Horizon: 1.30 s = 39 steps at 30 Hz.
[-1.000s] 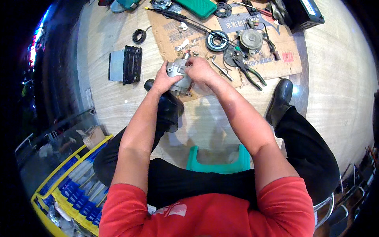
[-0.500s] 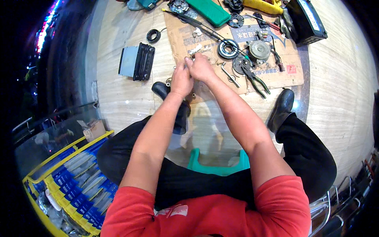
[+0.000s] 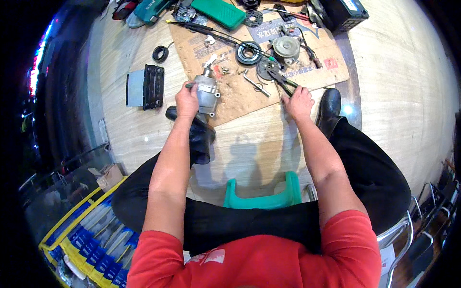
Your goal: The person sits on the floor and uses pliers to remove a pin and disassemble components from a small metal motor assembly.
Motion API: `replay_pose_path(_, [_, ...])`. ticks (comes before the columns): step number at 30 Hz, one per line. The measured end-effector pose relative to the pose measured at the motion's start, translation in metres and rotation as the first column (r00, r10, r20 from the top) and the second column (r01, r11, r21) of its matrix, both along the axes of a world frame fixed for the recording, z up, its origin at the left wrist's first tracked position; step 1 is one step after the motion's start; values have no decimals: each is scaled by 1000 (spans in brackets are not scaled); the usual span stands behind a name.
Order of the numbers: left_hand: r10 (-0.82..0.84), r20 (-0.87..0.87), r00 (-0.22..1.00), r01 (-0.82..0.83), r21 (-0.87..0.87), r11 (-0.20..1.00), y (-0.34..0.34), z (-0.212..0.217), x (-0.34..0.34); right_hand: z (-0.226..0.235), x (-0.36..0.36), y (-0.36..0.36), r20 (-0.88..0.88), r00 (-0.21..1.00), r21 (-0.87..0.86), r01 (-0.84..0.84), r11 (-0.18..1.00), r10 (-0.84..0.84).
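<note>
My left hand [image 3: 186, 102] is closed, with the end of a small dark green object [image 3: 190, 85] showing at its fingertips. It is right beside a silver cylindrical compressor body [image 3: 207, 95], which stands at the cardboard's near left edge with its shaft pointing away from me. My right hand [image 3: 299, 102] has its fingers around the handles of dark green pliers [image 3: 284, 82]. The pliers' jaws lie over a round metal plate [image 3: 265, 68]. Left of them an L-shaped hex key [image 3: 256, 83] rests on the cardboard [image 3: 230, 103].
Beyond are a black ring pulley [image 3: 248, 53], a round motor-like part [image 3: 286, 47], a green case [image 3: 219, 13] and a black battery [image 3: 344, 14]. A car radio unit [image 3: 145, 87] and a black coil ring [image 3: 160, 54] lie left. A green stool [image 3: 261, 199] is beneath me.
My hands, together before, have come apart. The left has moved to the compressor's left side, and the right has reached over and taken the pliers' handles. The whole view has shifted.
</note>
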<state>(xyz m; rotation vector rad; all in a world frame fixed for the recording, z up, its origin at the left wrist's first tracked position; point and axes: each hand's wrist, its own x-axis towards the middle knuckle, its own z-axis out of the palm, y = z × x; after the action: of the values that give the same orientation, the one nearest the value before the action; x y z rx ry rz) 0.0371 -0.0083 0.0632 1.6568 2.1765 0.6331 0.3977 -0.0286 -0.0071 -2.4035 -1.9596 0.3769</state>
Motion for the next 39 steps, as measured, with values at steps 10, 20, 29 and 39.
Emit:
replay_pose_path(10, [-57,-66,996,57,-16,998,14,-13,-41,-30,26,7,-222,974,-135,-82,987,51])
replay_pose_path(20, [-86,-179,980,74,-74,995,33,-14,-47,58,-94,18,-731,666,41,-174,984,148])
replay_pose_path(29, [-61,-239,969,39,-97,995,34,-7,-44,146,-169,76,-474,504,540,-481,691,722])
replay_pose_path(39, [-125,-212,969,89,-174,981,34,-14,-56,147,-198,74,-402,601,305,-623,720,691])
